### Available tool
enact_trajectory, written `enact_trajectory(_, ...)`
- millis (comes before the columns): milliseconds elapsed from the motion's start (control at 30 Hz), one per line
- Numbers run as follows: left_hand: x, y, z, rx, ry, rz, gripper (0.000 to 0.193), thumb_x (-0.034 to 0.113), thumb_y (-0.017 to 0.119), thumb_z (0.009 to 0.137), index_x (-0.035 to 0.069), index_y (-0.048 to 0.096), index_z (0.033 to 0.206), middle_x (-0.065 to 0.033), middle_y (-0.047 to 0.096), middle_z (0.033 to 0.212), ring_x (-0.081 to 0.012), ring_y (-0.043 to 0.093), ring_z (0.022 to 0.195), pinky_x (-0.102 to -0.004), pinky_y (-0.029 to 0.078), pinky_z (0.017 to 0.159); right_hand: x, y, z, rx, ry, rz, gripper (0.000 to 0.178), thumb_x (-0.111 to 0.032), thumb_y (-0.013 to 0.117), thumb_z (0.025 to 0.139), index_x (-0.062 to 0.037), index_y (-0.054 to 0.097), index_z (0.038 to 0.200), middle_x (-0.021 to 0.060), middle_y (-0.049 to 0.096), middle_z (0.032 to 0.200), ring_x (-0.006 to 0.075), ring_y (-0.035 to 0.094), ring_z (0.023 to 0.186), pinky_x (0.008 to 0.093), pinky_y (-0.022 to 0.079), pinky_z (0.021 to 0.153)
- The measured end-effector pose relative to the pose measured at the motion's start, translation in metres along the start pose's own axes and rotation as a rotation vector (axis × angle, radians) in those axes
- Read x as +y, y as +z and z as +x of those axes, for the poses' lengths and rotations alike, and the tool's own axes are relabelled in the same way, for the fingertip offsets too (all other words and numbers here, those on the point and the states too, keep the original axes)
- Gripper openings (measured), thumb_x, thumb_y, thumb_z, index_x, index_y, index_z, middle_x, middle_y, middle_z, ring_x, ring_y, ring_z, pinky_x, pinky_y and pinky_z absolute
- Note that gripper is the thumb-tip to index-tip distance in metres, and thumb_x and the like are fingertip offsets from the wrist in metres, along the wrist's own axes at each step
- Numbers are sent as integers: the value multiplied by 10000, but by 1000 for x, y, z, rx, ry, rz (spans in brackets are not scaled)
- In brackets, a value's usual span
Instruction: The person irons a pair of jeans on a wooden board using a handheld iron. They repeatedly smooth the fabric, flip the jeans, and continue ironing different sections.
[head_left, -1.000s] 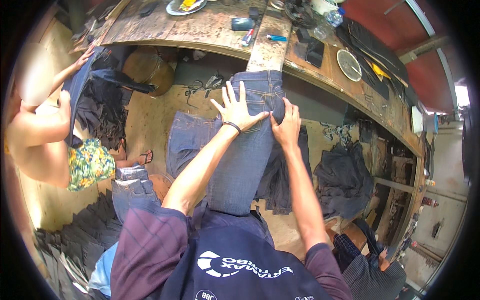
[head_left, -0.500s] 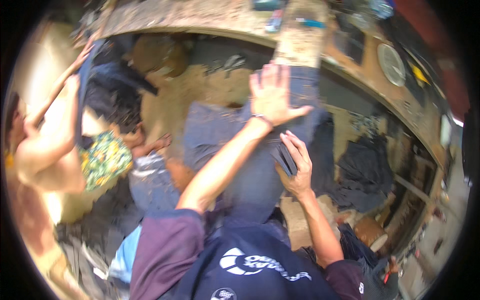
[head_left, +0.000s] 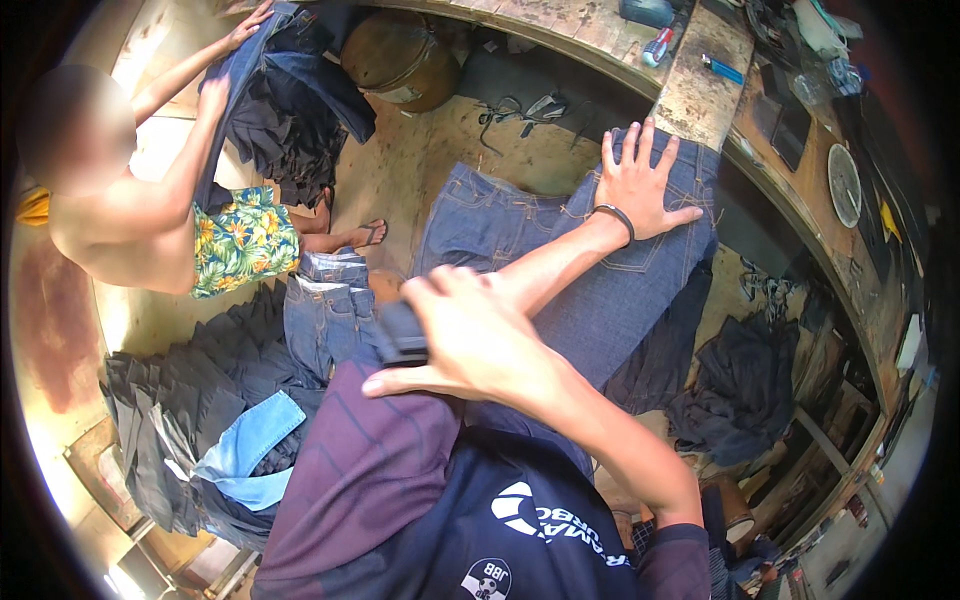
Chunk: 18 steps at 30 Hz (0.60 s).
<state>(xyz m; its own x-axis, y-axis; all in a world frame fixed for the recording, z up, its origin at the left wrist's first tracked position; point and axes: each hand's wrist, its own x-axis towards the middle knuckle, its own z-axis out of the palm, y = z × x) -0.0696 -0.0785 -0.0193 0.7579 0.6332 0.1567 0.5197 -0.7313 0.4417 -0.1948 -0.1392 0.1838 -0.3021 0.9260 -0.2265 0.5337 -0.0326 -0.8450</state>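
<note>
At the near edge of the wooden workbench (head_left: pixel 700 95), a pair of blue denim jeans (head_left: pixel 620 300) lies draped over the bench end and hangs down toward the person. The left hand (head_left: pixel 640 185) rests flat on the jeans just below the bench edge, fingers spread, palm down, clasping nothing. The right hand (head_left: pixel 470 340), raised close to the camera and well short of the bench, is curled around a small dark object (head_left: pixel 400 335) of unclear kind. Left of the bench, above the sandy floor, a second person in floral shorts (head_left: pixel 240 245) handles dark garments (head_left: pixel 290 120). Below them lies a fanned stack of dark cloth pieces (head_left: pixel 180 400).
</note>
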Motion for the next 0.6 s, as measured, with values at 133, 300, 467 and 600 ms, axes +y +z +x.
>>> enact_trajectory(133,0,-4,-2,-23,-4,21,1170,901,594,893,121,377,1738,-322,290,1763,-457,263,1656,-705,135,1322,-15,-2,30,-452,-89,108,683,-541,856,878,26,724,1235,244,768,1120,458,743,1124,610,552,963)
enact_trajectory(300,0,-5,-4,-7,11,1,1151,892,586,907,122,378,1737,-324,287,1765,-465,259,1657,-716,145,1314,-13,1,32,-241,-220,91,356,-177,766,882,40,740,1163,255,784,1104,453,748,1120,594,558,975)
enact_trajectory(467,-5,-2,-1,-40,52,22,1136,867,599,915,126,363,1744,-328,256,1778,-500,263,1648,-774,142,1286,-9,8,41,138,-64,-215,454,-164,797,831,-20,706,1252,189,747,1188,369,706,1166,474,520,1022)
enact_trajectory(600,0,-2,8,-112,-22,141,1211,855,648,878,94,307,1756,-326,185,1806,-530,167,1674,-873,76,1231,46,-12,-5,519,-360,157,758,-162,936,733,-59,634,1420,165,706,1283,376,695,1209,506,540,1060)
